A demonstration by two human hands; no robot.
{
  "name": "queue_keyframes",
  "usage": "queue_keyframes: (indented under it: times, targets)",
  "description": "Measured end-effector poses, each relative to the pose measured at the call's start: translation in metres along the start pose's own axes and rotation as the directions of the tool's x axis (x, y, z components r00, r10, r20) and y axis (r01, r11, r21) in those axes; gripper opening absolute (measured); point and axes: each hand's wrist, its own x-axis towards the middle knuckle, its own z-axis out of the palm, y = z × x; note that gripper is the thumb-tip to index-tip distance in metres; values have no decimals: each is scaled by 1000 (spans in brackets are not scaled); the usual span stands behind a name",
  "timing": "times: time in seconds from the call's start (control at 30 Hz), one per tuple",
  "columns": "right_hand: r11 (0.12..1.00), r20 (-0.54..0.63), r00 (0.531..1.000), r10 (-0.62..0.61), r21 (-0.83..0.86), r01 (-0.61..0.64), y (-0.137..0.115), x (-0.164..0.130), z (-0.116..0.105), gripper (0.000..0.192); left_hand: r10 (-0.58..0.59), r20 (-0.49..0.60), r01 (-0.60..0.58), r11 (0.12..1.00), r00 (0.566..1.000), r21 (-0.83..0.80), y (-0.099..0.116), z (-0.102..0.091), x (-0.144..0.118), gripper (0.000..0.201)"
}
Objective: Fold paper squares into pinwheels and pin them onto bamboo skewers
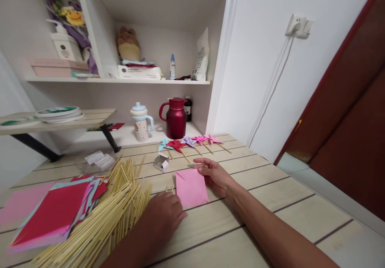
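Observation:
My right hand pinches the upper right edge of a pink paper square between thumb and fingers. The square has slits running in from its corners. Left of it, my left hand is low over the table with its fingers curled under. Two thin stick tips show just beyond its knuckles; whether the hand grips them is hidden. Beside that hand lies a large loose pile of thin wooden sticks. Further back, several finished paper pinwheels on sticks lie in a row, among them a red pinwheel.
A stack of coloured paper sheets lies at the left of the slatted table. Behind my hands sits a small open box. A tumbler and a red jug stand at the back below shelves. A small raised stand is at left.

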Motion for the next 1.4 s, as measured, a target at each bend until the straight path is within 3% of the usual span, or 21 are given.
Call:
queue_keyframes:
  times: [0.1,0.2,0.33,0.47,0.53,0.6,0.7,0.9,0.97,1.03,1.07,1.13,1.2,1.27,1.33,1.4]
  targets:
    - [1000,17,1000,-12,-7,12,-5,-5,-1,36,-201,-37,204,970,979,132,-3,-1,1,26]
    - [999,25,999,-32,-12,32,-9,-7,-2,36,-379,-114,394,901,918,181,-5,-6,-1,34]
    - [998,19,998,-63,13,63,-13,-7,-4,35,-421,-215,468,842,881,267,-14,-10,-6,36]
    - [996,-3,997,-78,41,78,-14,-6,-7,35,-322,-344,416,875,882,248,-20,-15,-5,28]
    - [996,-10,997,-76,50,76,-14,-5,-7,34,-223,-344,300,934,912,191,-15,-17,-2,23]
    - [996,-16,997,-71,57,72,-14,-5,-7,33,-130,-215,152,984,968,90,-7,-17,-1,16]
    - [996,-20,998,-57,66,58,-14,-6,-8,32,-162,-39,164,985,986,53,-5,-14,-3,8]
    - [996,1,999,-39,81,39,-13,-8,-5,30,-357,-118,373,913,927,167,-25,-14,-11,15]
    - [996,18,999,-42,84,41,-14,-10,-2,32,-419,-254,446,894,872,55,-26,-16,-9,22]
    - [995,43,998,-46,87,42,-16,-14,2,35,-513,-386,441,858,767,-263,-24,-17,-4,24]
    - [995,58,997,-48,88,43,-18,-17,5,36,-583,-402,386,792,706,-472,-22,-16,-1,32]
    - [995,88,995,-52,87,44,-19,-22,11,38,-711,-283,237,537,644,-809,-16,-13,4,53]
    - [996,113,992,-52,82,43,-20,-29,17,37,-748,-73,162,237,659,-958,-9,-9,7,65]
    - [997,135,990,-45,72,35,-20,-35,22,35,-665,134,187,8,735,-982,-1,-9,8,66]
    - [998,156,987,-38,46,32,-19,-40,27,33,-553,291,267,-126,781,-955,7,-13,7,57]
    - [999,174,984,-48,14,46,-18,-43,32,33,-550,373,339,-168,748,-926,13,-18,6,45]
